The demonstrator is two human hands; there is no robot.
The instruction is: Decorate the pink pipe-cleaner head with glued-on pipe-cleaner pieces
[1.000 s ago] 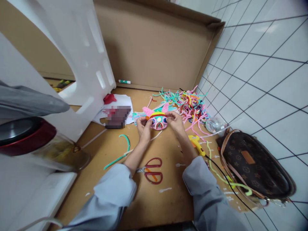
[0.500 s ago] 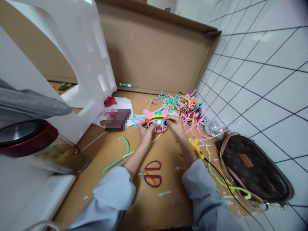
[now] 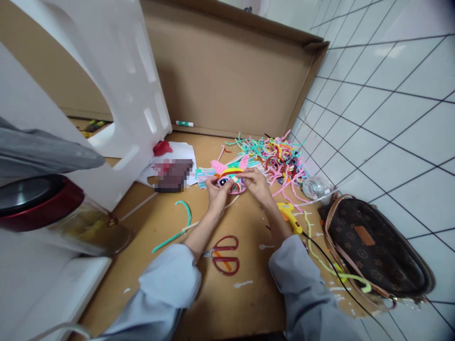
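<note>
A small colourful craft face [image 3: 234, 185] with pink ears, a yellow and red band and a dark eye is held up over the brown table. My left hand [image 3: 217, 193] grips its left side, thumb across the front. At its right side my right hand [image 3: 256, 182] has its fingers pinched against the upper edge, covering part of the face. Behind it lie straight turquoise and pale pipe cleaners [image 3: 206, 174]. Red-handled scissors [image 3: 226, 255] rest on the table between my forearms.
A tangled heap of coloured pipe cleaners [image 3: 280, 158] lies behind. Right of my forearm are a yellow glue gun [image 3: 291, 219] with a black cord and a brown handbag [image 3: 377, 246]. A lidded jar [image 3: 81, 222] and white plastic frame [image 3: 142, 94] stand left.
My right hand has moved slightly left and inward over the craft face, now covering the right eye that showed before. My left hand keeps its hold.
</note>
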